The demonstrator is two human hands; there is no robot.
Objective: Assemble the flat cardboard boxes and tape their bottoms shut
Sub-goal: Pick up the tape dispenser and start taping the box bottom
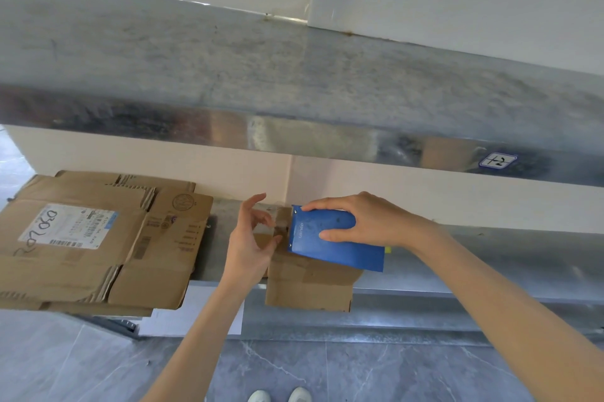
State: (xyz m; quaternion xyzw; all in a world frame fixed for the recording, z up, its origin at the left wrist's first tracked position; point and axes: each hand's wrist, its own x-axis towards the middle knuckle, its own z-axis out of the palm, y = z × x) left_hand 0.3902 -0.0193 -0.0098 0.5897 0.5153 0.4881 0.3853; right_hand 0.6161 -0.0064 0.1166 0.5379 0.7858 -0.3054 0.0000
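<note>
Through the head camera I saw the right hand (369, 222) clamped over the blue tape dispenser (333, 248). Its fingers were hooked across the far edge and its thumb was pressed on the near face. The dispenser lay on top of the small cardboard box (310, 287), its left end toward the other hand.

That box sat on the lower metal shelf (490, 257), about midway along, with its near part hanging out past the shelf's front edge.

The left hand (251, 238) was just left of the dispenser, palm turned toward it. Its forefinger was raised, the other fingers were loosely bent, and its thumb was at the box's top. A short strip of tape (277, 222) seemed to run between this hand and the dispenser. I could not tell whether the fingers actually had hold of it.

Further left on the same shelf lay the stack of flattened boxes (98, 244), also overhanging the front edge. The top one carried a white shipping label (68, 226) with handwriting on it.

Above all this ran the upper metal shelf (294, 74), with a small sticker (498, 160) on its front lip to the right. Below, on the grey tiled floor (98, 369), I could see the toes of two pale shoes (281, 396) at the near edge.
</note>
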